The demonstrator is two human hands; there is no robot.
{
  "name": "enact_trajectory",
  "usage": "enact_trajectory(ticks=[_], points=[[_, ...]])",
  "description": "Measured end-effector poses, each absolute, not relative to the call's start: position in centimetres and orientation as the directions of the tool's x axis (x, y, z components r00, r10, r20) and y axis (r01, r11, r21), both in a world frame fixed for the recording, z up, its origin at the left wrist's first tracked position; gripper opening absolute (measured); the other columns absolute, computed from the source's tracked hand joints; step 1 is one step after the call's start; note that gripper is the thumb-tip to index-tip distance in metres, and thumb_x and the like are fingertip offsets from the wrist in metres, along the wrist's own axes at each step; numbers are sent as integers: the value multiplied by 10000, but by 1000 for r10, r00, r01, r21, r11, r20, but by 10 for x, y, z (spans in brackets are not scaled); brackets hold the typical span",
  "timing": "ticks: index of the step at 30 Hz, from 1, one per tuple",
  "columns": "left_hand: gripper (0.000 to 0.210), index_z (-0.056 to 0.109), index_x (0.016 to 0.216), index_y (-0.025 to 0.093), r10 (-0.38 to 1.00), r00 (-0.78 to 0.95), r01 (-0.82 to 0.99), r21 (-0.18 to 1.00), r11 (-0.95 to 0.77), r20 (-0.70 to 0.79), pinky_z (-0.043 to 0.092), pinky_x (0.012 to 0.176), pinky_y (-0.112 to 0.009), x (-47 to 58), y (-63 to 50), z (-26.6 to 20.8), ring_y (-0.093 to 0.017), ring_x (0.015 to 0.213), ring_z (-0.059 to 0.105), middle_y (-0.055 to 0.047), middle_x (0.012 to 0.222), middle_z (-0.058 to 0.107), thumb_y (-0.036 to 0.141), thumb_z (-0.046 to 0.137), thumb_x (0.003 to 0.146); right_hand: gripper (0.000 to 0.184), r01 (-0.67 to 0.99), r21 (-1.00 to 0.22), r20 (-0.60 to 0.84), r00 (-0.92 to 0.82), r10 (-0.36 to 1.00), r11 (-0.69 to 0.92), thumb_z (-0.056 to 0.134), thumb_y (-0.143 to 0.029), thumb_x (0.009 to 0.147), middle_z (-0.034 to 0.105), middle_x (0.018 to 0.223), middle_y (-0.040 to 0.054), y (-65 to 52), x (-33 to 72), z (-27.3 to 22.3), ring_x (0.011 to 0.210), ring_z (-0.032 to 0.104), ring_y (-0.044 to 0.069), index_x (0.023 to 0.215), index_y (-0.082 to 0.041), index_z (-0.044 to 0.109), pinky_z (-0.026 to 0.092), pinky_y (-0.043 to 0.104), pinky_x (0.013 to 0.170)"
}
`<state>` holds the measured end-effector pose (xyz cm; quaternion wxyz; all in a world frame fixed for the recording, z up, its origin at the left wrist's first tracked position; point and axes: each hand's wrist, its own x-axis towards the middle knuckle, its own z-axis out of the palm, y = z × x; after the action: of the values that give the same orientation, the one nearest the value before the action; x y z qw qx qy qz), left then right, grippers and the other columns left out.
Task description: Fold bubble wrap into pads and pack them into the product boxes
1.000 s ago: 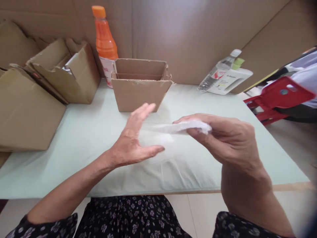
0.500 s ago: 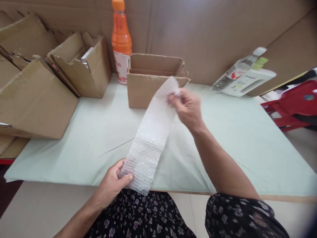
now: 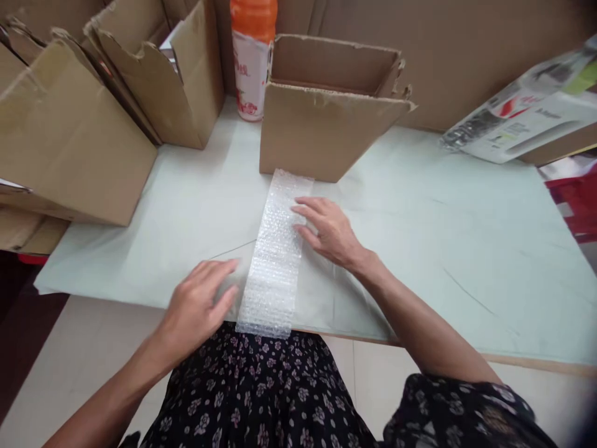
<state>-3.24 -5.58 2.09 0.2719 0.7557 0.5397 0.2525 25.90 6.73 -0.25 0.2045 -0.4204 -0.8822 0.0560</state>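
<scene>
A long strip of clear bubble wrap (image 3: 275,261) lies flat on the pale green table cover (image 3: 401,249), its near end reaching the table's front edge by my lap. Its far end meets the foot of a small open cardboard box (image 3: 321,130). My right hand (image 3: 329,230) is open, fingers spread at the strip's right edge near the far end; whether the fingertips press on it I cannot tell. Left of the strip's near half, my left hand (image 3: 200,298) is open and holds nothing, with a small gap between fingers and wrap.
Behind the small box stands a bottle of orange drink (image 3: 252,68). Several cardboard boxes (image 3: 84,137) crowd the left side, one with white items inside. At the back right lean a clear bottle (image 3: 504,102) and a white jug (image 3: 536,127). A red object (image 3: 576,199) is beyond the right edge.
The bubble wrap, held up between both hands before, now lies on the table. Both hands have let go of it. The view has tipped lower and closer.
</scene>
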Motion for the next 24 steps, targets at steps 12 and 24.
enact_trajectory(ticks=[12,24], points=[[221,721,1121,151,837,528,525,719,-455,143,578,854,-374,-15,-37,-5,-208,995,675,-80,1078,744,129,606,933,397,809,-219,250,-495,832,546,524,-291,991,584,1486,154,37,297,0,1324,557,352,1370,-204,600,436,566,1041],[496,694,1249,193,892,437,436,840,-323,116,545,1006,-386,-23,-46,-5,-191,1122,665,-67,1158,752,15,465,847,287,639,-340,453,-532,715,690,573,-73,938,772,1144,84,-115,227,-20,1156,675,251,1182,-193,665,493,453,986]])
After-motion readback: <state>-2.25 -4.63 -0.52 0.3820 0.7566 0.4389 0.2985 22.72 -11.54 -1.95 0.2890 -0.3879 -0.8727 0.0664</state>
